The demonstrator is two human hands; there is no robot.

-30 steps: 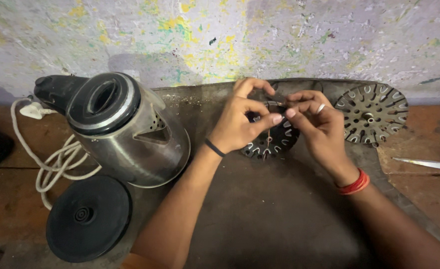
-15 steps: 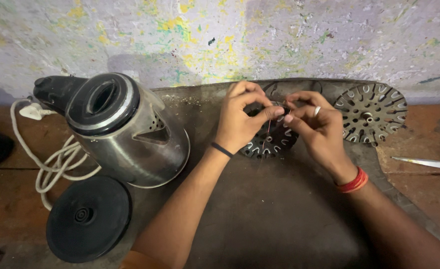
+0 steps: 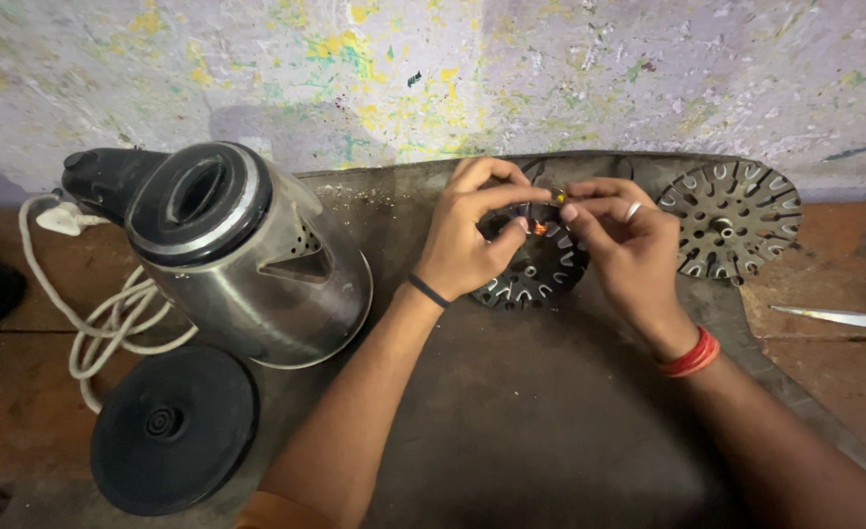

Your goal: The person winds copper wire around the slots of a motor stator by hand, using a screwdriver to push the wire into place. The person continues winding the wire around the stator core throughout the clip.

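My left hand (image 3: 470,235) and my right hand (image 3: 624,240) meet over a dark round slotted metal disc (image 3: 536,269) that lies on a dark mat (image 3: 511,411). The fingertips of both hands pinch a small part with orange and yellow bits (image 3: 550,201) just above the disc. My left wrist has a black band, my right wrist a red one, and a ring sits on a right finger. What exactly the small part is stays too small to tell.
A steel electric kettle (image 3: 247,260) with a black lid stands at the left, its black round base (image 3: 173,426) in front and a white cord (image 3: 109,313) beside it. A second slotted disc (image 3: 732,217) lies at the right. Scissors (image 3: 844,318) rest at the far right edge. A paint-flecked wall runs behind.
Both hands stay over the disc; the fingers have shifted slightly as they work the small part. Nothing else has moved.
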